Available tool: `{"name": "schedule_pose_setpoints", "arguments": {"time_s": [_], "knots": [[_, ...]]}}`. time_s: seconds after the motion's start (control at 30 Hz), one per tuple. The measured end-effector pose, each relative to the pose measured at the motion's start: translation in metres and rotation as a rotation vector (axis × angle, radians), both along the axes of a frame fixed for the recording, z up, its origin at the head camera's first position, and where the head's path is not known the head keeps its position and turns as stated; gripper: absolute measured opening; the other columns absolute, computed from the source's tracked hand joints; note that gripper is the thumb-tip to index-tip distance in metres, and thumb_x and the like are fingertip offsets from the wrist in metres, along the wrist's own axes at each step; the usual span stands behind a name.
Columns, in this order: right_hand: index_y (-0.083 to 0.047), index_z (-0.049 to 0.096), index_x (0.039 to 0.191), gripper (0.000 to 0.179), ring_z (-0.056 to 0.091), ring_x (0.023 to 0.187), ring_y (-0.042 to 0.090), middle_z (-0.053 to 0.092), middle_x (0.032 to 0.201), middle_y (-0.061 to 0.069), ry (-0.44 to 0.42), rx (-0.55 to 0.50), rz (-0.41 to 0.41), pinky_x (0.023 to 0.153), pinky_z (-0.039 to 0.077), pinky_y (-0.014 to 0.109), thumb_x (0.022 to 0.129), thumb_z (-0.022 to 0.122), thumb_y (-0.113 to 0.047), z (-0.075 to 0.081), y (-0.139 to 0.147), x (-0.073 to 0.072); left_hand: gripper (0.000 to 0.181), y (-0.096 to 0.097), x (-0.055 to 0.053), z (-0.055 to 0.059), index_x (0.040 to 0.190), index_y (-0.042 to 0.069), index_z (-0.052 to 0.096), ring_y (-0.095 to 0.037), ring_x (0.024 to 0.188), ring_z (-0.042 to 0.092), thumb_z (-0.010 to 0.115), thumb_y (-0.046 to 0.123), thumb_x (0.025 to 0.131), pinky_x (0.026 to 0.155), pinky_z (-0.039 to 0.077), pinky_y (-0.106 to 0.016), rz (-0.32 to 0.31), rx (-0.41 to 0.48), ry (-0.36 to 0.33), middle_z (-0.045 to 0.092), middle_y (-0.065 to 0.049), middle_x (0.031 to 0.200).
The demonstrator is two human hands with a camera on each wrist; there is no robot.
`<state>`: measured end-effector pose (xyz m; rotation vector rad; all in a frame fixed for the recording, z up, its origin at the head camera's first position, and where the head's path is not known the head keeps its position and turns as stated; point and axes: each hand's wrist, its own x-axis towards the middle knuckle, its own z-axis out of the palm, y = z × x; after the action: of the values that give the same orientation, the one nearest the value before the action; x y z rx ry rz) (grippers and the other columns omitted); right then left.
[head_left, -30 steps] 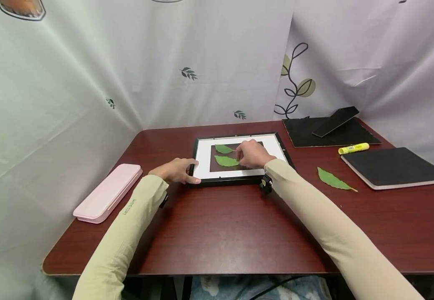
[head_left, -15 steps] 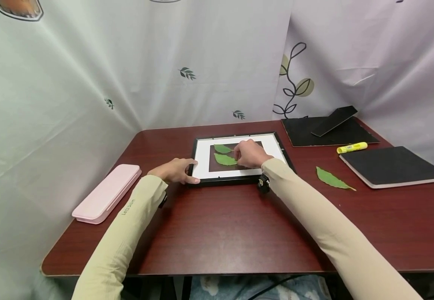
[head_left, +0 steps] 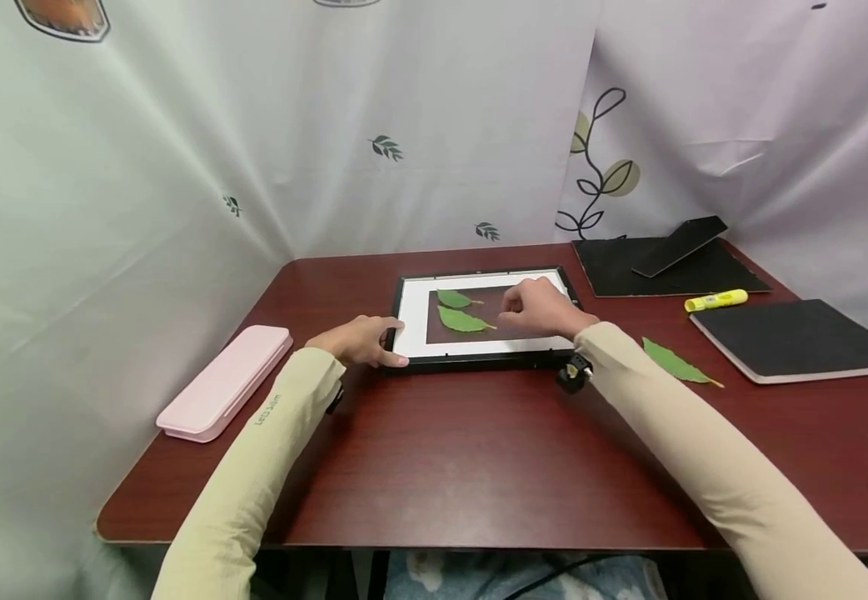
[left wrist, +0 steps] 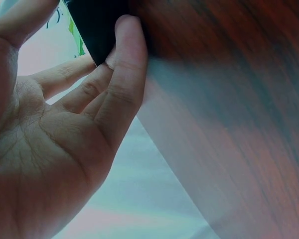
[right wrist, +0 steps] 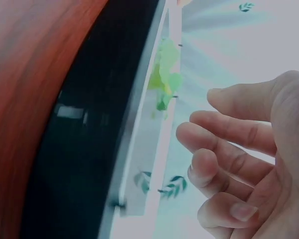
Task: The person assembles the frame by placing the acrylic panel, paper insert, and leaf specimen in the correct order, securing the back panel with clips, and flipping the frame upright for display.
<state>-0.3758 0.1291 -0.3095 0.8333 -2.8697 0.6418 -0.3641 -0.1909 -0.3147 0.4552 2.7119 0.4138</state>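
Note:
A black picture frame (head_left: 471,362) with a white mat lies on the table. Inside its dark centre rest two green leaves, an upper leaf (head_left: 456,298) and a lower leaf (head_left: 461,320), stems pointing right. My left hand (head_left: 357,340) grips the frame's left side; in the left wrist view its fingers (left wrist: 129,59) bend around the black edge. Over the right part of the frame hovers my right hand (head_left: 545,308), apart from the leaves. Its fingers (right wrist: 229,149) are loosely bent in the right wrist view, the thumb apart from them, holding nothing.
A third leaf (head_left: 675,363) lies right of the frame, partly behind the right sleeve. Beyond are a black notebook (head_left: 801,337), a yellow glue stick (head_left: 715,301) and a black backing board (head_left: 606,267) with its stand raised. A pink case (head_left: 226,382) sits at the left.
My right hand has drawn away from the lower leaf and moved right, leaving the leaf's stem uncovered. The left hand keeps its grip on the frame. The head view has shifted slightly.

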Motion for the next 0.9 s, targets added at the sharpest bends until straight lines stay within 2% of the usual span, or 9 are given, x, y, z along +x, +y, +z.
{"name": "schedule_pose_setpoints", "arguments": {"time_s": [0.17,0.37,0.47,0.63,0.77,0.9], "knots": [[-0.011,0.077,0.092,0.014,0.056,0.067,0.013,0.070,0.078,0.001,-0.015,0.024,0.038,0.066,0.046,0.030,0.094,0.067,-0.019,0.005,0.035,0.019,0.080,0.000,0.001,-0.001,0.154,0.009,0.038,-0.019,0.084,0.070,0.077,0.034,0.089,0.082,0.052,-0.030,-0.002,-0.009,0.001,0.059,-0.017,0.117],[-0.014,0.075,0.096,0.007,0.059,0.072,0.011,0.070,0.082,-0.002,-0.057,0.158,0.017,0.066,0.048,0.030,0.092,0.071,-0.018,0.009,0.084,0.033,0.080,0.000,-0.001,0.002,0.154,0.010,0.037,-0.020,0.087,0.070,0.077,0.035,0.089,0.086,0.051,-0.033,0.003,-0.008,-0.005,0.058,-0.017,0.122],[-0.015,0.075,0.097,0.007,0.059,0.072,0.011,0.070,0.082,-0.003,-0.069,0.192,-0.013,0.066,0.049,0.030,0.091,0.072,-0.017,0.011,0.112,0.040,0.080,-0.001,-0.002,0.004,0.155,0.010,0.037,-0.021,0.089,0.070,0.077,0.034,0.089,0.086,0.051,-0.034,0.007,-0.009,-0.005,0.058,-0.018,0.123],[-0.010,0.074,0.106,0.020,0.060,0.076,0.011,0.071,0.091,0.000,-0.075,0.215,-0.053,0.067,0.050,0.031,0.087,0.077,-0.013,0.010,0.159,0.056,0.079,-0.003,-0.002,0.006,0.155,0.010,0.037,-0.022,0.090,0.070,0.076,0.034,0.090,0.089,0.051,-0.035,0.009,-0.008,-0.017,0.057,-0.019,0.123],[-0.007,0.072,0.111,0.029,0.062,0.084,0.014,0.071,0.100,0.003,-0.130,0.238,-0.087,0.070,0.053,0.035,0.083,0.079,-0.010,0.006,0.191,0.067,0.080,-0.003,-0.002,0.004,0.154,0.009,0.037,-0.022,0.089,0.070,0.076,0.035,0.090,0.090,0.052,-0.036,0.001,-0.006,-0.022,0.058,-0.019,0.120],[-0.006,0.070,0.115,0.035,0.056,0.077,0.013,0.067,0.090,0.001,-0.180,0.269,-0.124,0.065,0.048,0.032,0.081,0.080,-0.011,0.004,0.214,0.075,0.079,-0.002,-0.003,0.002,0.153,0.007,0.038,-0.020,0.087,0.070,0.076,0.034,0.090,0.088,0.053,-0.035,-0.015,-0.002,-0.013,0.058,-0.018,0.116]]}}
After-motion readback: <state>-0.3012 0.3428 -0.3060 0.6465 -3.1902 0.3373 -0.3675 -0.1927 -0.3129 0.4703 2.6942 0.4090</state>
